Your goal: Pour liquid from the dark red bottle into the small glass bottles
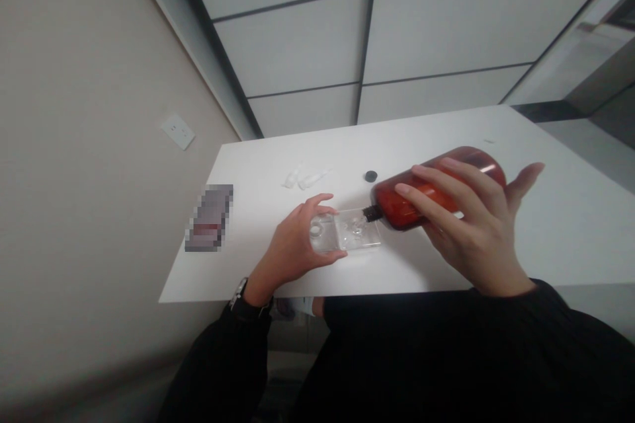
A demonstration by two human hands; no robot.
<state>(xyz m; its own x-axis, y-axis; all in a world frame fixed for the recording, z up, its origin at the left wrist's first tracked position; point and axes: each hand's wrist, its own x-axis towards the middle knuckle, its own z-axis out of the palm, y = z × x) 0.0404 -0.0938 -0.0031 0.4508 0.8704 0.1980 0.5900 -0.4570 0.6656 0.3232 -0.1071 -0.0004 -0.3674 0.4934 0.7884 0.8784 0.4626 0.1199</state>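
Observation:
My left hand (292, 238) is closed around the left end of a clear two-part container (358, 238), fingers along its far side and thumb along its near side. A round ring or opening shows in its left part. My right hand (476, 225) grips a large red-brown bottle (401, 201), tipped nearly onto its side with its base to the right. The bottle's black threaded neck is over or against the container's right part; I cannot tell whether they touch. Whether liquid is flowing cannot be made out. Just beyond the neck lies a black cap (370, 176).
Two small clear plastic pieces (312, 178) lie toward the back of the white table (560, 225). A blurred-out flat object (209, 218) rests at the left edge. White panels (302, 39) stand behind, and a wall with a socket (177, 131) is on the left.

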